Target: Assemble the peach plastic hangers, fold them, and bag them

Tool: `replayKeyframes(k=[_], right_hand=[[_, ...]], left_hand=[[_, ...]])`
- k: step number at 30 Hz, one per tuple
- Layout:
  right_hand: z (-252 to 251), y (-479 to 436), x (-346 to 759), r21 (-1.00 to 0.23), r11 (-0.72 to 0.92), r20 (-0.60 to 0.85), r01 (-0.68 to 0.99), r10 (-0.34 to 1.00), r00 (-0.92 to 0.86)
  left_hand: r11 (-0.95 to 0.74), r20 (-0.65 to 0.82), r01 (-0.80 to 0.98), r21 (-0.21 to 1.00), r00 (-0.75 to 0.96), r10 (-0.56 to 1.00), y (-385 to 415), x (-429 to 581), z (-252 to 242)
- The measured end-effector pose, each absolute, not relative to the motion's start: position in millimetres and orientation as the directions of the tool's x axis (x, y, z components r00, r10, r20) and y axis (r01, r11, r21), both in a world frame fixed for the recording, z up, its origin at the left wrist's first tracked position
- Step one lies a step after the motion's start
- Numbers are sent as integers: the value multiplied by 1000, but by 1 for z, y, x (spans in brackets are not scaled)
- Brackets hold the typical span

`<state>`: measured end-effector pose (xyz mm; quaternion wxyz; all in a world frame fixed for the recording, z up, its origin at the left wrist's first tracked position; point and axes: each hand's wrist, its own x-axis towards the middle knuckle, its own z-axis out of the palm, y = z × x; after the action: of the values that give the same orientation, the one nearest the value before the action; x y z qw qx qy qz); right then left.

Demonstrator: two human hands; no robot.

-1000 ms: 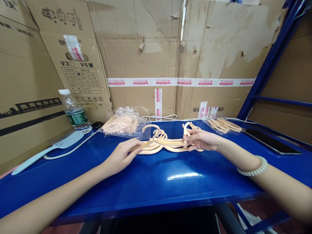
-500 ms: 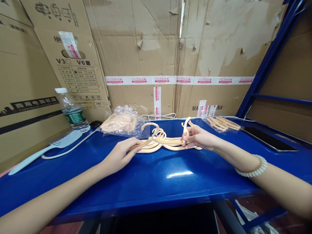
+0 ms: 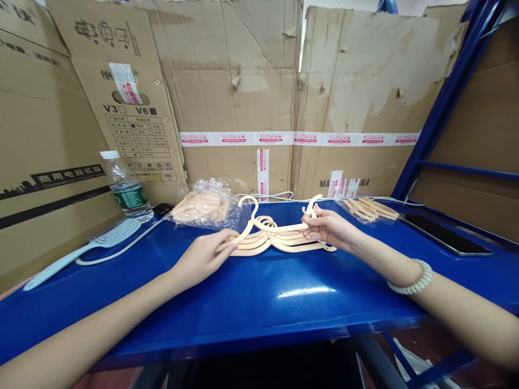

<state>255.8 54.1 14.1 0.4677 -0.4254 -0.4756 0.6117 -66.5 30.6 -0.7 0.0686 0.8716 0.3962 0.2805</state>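
Reaching low across a blue table, forearms angled inward and palms turned toward each other, a person holds a cream hanger above stacked hangers. The left hand pinches one arm; the right hand grips the other end and a curved piece. Behind, a carton reads "V3" and "V6" (the latter's square filled in); tape strips interrupt "MA" and "INA" on a cardboard panel.
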Motion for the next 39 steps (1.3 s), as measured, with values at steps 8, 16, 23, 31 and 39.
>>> replayKeyframes(k=[8,16,23,31,39], right_hand=[[21,60,268,-967,-92,-60,-239,988,-140],[18,63,272,-966,-111,-75,-235,985,-156],[24,65,280,-977,-103,-66,-187,979,-192],[38,78,338,-1000,-29,-24,-7,920,-392],[47,76,358,-842,216,-180,494,751,-635]], left_hand=[[-663,461,726,183,532,710,33,-74,2],[-658,452,733,172,535,714,34,-75,2],[-683,419,712,163,577,701,32,-75,3],[-759,488,640,118,629,606,31,-77,3],[-860,454,492,132,741,494,27,-72,7]])
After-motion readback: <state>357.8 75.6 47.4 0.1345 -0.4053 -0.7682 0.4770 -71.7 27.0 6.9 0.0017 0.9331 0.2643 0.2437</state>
